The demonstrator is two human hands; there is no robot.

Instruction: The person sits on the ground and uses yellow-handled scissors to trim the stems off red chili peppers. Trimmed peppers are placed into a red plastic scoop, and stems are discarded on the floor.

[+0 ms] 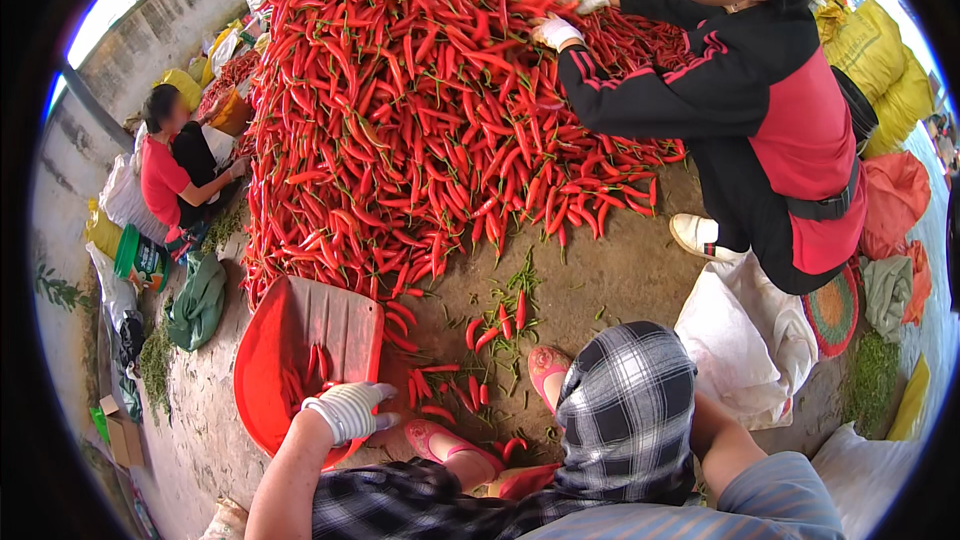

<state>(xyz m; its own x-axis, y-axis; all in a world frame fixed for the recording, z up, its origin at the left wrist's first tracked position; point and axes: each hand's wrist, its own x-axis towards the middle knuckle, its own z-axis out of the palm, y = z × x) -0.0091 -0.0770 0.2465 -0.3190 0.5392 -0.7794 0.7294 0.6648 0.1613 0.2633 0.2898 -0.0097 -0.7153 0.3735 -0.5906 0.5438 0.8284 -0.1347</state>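
Note:
My left hand point(351, 412), in a white knitted glove, is at the right rim of a red plastic scoop point(259, 360). Its fingers point right and are apart, with nothing visible between them; the palm side is hidden. A few red chili peppers point(319, 361) lie inside the scoop. My right hand is out of sight; the forearm point(724, 439) passes behind my knee in plaid cloth point(630, 397). Loose chili peppers point(486, 337) and green stems point(525, 277) lie on the ground before me, close to my pink shoes point(546, 367).
A large chili heap point(420, 112) rises ahead. At right, a squatting person point(750, 97) in white gloves reaches into it, near a white sack point(742, 337) and a round woven seat point(831, 311). Another person point(169, 172) sits at left beside a green bucket point(142, 259).

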